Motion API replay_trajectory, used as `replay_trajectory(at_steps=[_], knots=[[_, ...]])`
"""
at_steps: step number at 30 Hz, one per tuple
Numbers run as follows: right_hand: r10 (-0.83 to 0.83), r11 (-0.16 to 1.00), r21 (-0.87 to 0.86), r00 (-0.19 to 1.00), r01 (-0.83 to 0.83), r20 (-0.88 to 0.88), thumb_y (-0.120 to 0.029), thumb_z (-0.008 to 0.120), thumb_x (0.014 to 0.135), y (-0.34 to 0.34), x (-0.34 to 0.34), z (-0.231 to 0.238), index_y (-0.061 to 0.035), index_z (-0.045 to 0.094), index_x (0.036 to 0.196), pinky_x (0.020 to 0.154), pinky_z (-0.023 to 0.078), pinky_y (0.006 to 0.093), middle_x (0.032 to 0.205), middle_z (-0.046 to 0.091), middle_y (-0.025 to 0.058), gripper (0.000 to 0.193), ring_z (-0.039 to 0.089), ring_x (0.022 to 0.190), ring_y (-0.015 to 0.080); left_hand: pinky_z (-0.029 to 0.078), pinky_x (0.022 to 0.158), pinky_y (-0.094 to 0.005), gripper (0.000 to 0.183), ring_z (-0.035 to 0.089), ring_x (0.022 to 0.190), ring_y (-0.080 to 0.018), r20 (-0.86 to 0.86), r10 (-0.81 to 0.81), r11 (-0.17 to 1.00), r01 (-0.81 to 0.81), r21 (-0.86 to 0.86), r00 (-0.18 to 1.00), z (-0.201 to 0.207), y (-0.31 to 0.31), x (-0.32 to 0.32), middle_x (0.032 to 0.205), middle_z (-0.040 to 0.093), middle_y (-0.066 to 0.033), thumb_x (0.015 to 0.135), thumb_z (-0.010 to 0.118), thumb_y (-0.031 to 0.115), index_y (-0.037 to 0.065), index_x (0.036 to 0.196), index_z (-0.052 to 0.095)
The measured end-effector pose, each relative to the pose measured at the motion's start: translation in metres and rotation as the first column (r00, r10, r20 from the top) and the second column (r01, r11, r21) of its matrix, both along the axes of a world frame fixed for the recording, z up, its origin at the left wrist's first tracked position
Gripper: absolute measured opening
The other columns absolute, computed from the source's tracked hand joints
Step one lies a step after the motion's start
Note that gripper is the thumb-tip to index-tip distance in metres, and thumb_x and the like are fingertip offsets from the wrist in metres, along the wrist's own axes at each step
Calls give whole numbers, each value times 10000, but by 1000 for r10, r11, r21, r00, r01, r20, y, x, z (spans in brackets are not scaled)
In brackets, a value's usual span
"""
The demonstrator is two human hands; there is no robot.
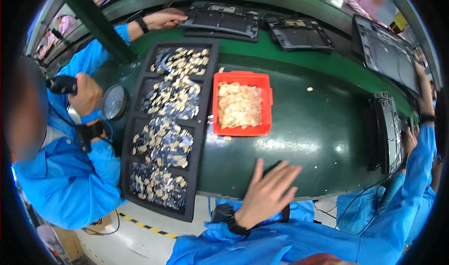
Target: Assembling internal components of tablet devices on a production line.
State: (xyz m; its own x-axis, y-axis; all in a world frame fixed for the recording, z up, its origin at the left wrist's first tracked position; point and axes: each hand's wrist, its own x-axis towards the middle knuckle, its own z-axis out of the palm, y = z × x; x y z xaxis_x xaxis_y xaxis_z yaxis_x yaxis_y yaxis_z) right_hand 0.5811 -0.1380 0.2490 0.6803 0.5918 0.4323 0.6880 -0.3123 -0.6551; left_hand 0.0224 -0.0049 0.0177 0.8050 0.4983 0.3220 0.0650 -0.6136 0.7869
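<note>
Dark grey, flat rectangular device panel (386, 57) stands tilted at the far right of the glossy green table (308, 115), its right edge grasped by the right hand (423, 89). Nearest, the left hand (271, 190) is above the table's front edge, fingers spread and released; whether they touch the surface I cannot tell. Beyond it to the left lies a long black four-compartment tray (212, 64) of pale curved pieces and shiny dark scraps; just beside its right rim sits a square red plastic bin (267, 103) filled with similar pale pieces. On the right, slim dark upright panels (389, 134) stand close together. Left of the tray is a round shallow dish (114, 102), near a blue-sleeved co-worker's hand (86, 95) clenched around a black object (63, 84). Farthest, that co-worker's other hand (163, 19) touches a second dark panel (227, 21); a third dark panel (299, 32) lies to its right.
</note>
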Motion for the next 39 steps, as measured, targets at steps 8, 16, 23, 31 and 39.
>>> replay_trajectory(at_steps=[8, 16, 23, 31, 39], knots=[[-233, 962, -7, 810, 272, -538, -442, 689, 1030, 9, 219, -74, -85, 726, 1142, 682, 567, 312, 1042, 763, 15, 376, 694, 749, 167, 368, 1217, -557, 211, 718, 1171, -159, -11, 159, 973, -155, 171, 987, -12, -1, 6, 1108, 785, 33, 908, 763, 185, 138, 1107, 815], [-141, 989, -49, 773, 141, -618, -428, 691, 1033, 92, 226, -53, -86, 745, 1197, 809, 591, 339, 1046, 791, 42, 383, 729, 833, 205, 383, 1190, -515, 149, 759, 1066, -138, -70, 247, 962, -237, 133, 966, -7, -2, 11, 991, 810, 53, 848, 813, 145, 174, 992, 842], [-210, 976, -137, 899, 169, -385, -438, 652, 1050, 41, 318, -86, -50, 688, 1328, 856, 584, 301, 1197, 761, 61, 478, 739, 933, 176, 378, 1197, -528, 189, 709, 1162, -117, -78, 190, 977, -181, 111, 979, -9, 2, 8, 1086, 786, 63, 899, 774, 184, 167, 1082, 820], [-185, 509, -756, 910, 411, 370, -501, 631, 1013, 71, 329, -165, 24, 641, 1363, 1026, 511, 453, 1314, 701, 264, 631, 685, 1177, 381, 352, 1213, -510, 174, 732, 1111, -133, -106, 226, 968, -211, 134, 968, 1, -1, 12, 1021, 801, 66, 859, 811, 171, 183, 1030, 838], [360, 706, -690, 920, -159, 156, -631, 612, 1010, 302, 52, -153, 21, 781, 1065, 902, 531, 454, 1047, 787, 202, 676, 718, 985, 346, 375, 1209, -511, 189, 718, 1134, -140, -93, 285, 955, -275, 110, 954, -3, -8, 4, 1057, 795, 49, 868, 806, 172, 166, 1056, 828]])
